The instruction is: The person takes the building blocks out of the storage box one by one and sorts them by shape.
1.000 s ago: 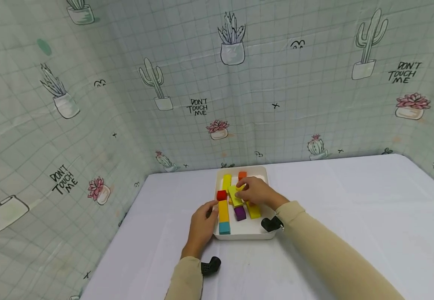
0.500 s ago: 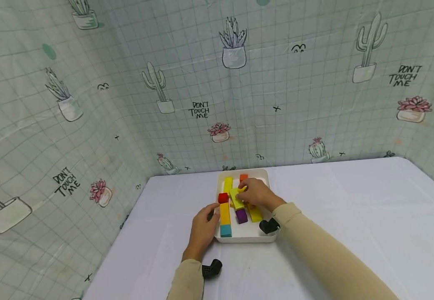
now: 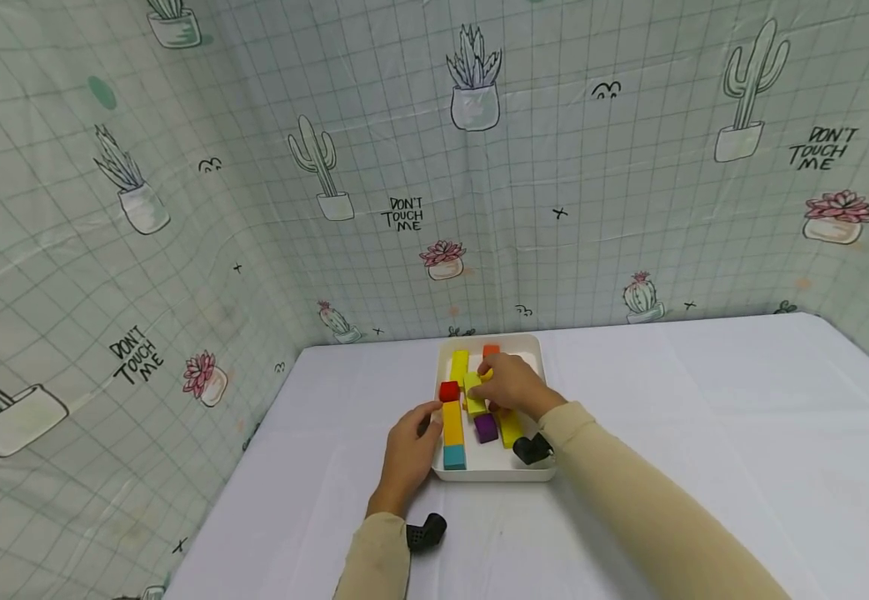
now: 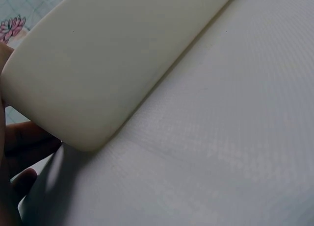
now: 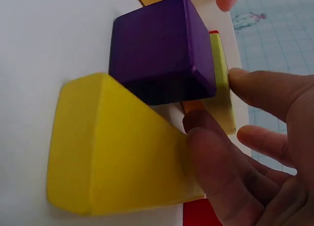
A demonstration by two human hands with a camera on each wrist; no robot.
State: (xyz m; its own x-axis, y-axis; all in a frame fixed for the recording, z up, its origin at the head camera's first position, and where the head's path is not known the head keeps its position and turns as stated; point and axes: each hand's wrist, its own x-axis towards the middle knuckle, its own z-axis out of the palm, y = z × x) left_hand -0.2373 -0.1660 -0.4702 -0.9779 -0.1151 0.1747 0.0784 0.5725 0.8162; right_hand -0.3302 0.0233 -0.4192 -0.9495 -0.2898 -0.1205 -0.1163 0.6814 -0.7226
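Note:
My right hand [image 3: 516,385] reaches into a white tray [image 3: 497,475] and pinches a yellow-green block [image 3: 475,404] between thumb and fingers. In the right wrist view, that block [image 5: 223,84] stands partly behind a purple block [image 5: 152,49], with a larger yellow block [image 5: 122,152] beside my fingers. My left hand [image 3: 407,454] holds the tray's left rim, next to an orange block [image 3: 452,423] and a blue block [image 3: 454,457]. In the left wrist view, the tray's outer wall [image 4: 108,64] hides most of this hand; some fingers [image 4: 29,138] show beneath its corner.
Further inside the tray lie a red block [image 3: 449,392], a long yellow block [image 3: 460,364] and an orange-red block [image 3: 491,351] near the back wall. The tray rests on a white-covered table [image 3: 674,417]. A patterned cloth [image 3: 554,167] hangs behind and at the left.
The yellow-green block has turned slightly under my right hand and stands straighter along the tray. My left hand keeps its place at the rim. The head view has shifted a little.

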